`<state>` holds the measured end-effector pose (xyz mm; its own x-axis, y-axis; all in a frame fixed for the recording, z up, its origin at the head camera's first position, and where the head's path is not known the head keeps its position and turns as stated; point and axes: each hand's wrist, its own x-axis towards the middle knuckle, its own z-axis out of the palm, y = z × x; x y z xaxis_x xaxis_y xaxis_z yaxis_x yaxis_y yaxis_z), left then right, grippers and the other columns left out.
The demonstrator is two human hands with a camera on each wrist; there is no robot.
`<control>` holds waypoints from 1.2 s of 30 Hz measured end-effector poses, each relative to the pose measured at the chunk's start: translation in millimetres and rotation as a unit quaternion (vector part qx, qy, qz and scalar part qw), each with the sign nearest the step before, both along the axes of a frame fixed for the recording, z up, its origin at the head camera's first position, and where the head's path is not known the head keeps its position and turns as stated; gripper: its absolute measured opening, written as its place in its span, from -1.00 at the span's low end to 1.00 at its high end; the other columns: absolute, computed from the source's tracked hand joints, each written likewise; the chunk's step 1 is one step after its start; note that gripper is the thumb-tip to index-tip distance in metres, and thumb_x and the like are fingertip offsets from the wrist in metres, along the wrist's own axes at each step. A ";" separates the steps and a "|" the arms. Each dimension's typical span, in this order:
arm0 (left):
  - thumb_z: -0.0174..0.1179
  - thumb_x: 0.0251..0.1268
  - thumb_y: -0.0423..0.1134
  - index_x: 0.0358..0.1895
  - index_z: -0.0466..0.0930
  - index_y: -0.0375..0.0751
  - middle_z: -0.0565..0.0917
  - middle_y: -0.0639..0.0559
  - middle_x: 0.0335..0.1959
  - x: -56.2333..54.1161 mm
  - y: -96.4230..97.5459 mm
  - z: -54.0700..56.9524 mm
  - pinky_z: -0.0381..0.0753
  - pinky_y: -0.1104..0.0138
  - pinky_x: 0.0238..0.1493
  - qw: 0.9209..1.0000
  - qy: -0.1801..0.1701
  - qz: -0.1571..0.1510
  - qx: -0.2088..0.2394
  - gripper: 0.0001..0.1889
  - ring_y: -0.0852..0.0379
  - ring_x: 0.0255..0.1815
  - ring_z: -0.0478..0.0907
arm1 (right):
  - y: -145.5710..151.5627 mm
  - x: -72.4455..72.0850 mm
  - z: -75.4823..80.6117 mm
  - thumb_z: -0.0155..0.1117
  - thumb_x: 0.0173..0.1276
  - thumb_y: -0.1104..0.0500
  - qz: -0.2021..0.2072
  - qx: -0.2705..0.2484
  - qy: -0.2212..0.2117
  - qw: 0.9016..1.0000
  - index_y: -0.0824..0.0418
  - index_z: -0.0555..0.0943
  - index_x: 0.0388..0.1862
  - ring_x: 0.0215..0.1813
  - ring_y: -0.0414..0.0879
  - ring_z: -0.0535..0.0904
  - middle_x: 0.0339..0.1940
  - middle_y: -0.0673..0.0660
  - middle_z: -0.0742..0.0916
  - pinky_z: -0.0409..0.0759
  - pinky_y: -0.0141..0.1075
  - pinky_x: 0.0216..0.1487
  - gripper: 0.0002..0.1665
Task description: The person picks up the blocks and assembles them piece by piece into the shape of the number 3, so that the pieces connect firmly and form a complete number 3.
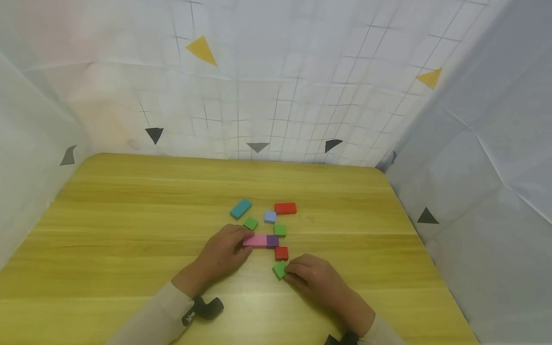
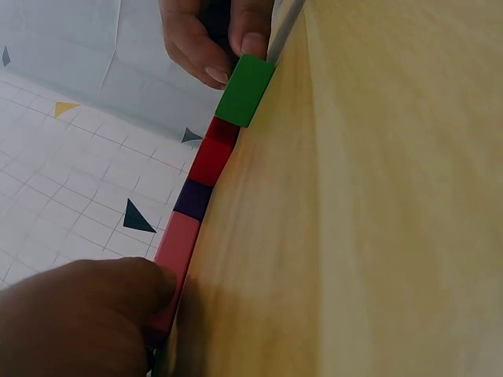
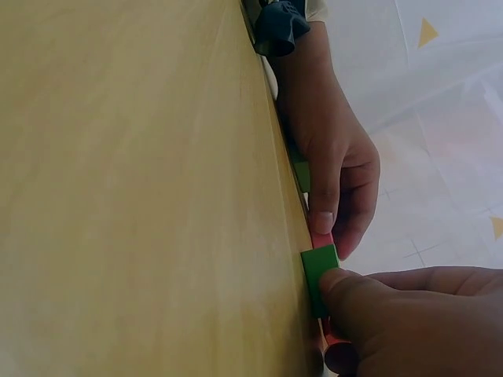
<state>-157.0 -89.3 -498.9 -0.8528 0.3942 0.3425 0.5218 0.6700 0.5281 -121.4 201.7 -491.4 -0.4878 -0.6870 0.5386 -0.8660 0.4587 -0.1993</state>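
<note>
My left hand [image 1: 221, 251] pinches a long pink block [image 1: 257, 241] at its left end, thumb on the near side. A small purple block [image 1: 272, 241] lies against the pink one's right end. Just below and right of it sits a small red block [image 1: 281, 253]. My right hand [image 1: 318, 279] holds a green block [image 1: 279, 270] between thumb and fingers, nearer to me than the red one. In the left wrist view this green block [image 2: 245, 90] is turned at an angle. The right wrist view shows my right thumb on the green block [image 3: 315, 271].
Beyond the hands lie a teal block [image 1: 240, 209], a green block [image 1: 250, 223], a light blue block [image 1: 270, 217], a long red block [image 1: 285, 208] and another green block [image 1: 280, 231]. White sheeting [image 1: 241, 105] surrounds the wooden table [image 1: 129, 201] at the back and sides.
</note>
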 end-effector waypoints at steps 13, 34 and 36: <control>0.33 0.28 -0.11 0.08 0.67 -0.01 0.67 0.20 0.03 -1.1 0.5 -0.4 0.62 0.32 0.06 1.000 0.009 -0.002 0.001 -0.68 0.29 0.05 0.52 | 0.8 -0.6 1.2 0.53 0.17 0.19 -0.007 0.005 -0.013 1.000 0.08 0.75 -0.20 -0.14 -0.29 0.67 -0.22 -0.12 0.76 0.66 -0.42 -0.06 -0.79; 0.33 0.28 -0.11 0.09 0.67 0.00 0.67 0.21 0.02 -1.9 0.5 -0.9 0.62 0.33 0.07 1.000 0.003 0.001 -0.007 -0.68 0.28 0.06 0.52 | 2.3 -1.9 -0.6 0.54 0.17 0.10 -0.025 0.004 -0.029 0.999 0.08 0.72 -0.15 -0.11 -0.28 0.69 -0.17 -0.09 0.77 0.67 -0.40 -0.05 -0.74; 0.33 0.28 -0.11 0.09 0.67 0.00 0.67 0.21 0.02 -1.8 0.7 -0.5 0.62 0.33 0.07 1.000 0.004 0.001 -0.007 -0.68 0.28 0.06 0.52 | 2.7 -1.9 -0.8 0.54 0.17 0.10 -0.023 -0.001 -0.034 0.999 0.08 0.72 -0.15 -0.11 -0.27 0.69 -0.17 -0.08 0.76 0.67 -0.39 -0.05 -0.73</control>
<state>-158.8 -88.6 -499.4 -0.8507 0.3981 0.3432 0.5249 0.6785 0.5139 -123.3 204.4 -492.2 -0.5534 -0.6627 0.5046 -0.8290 0.4967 -0.2569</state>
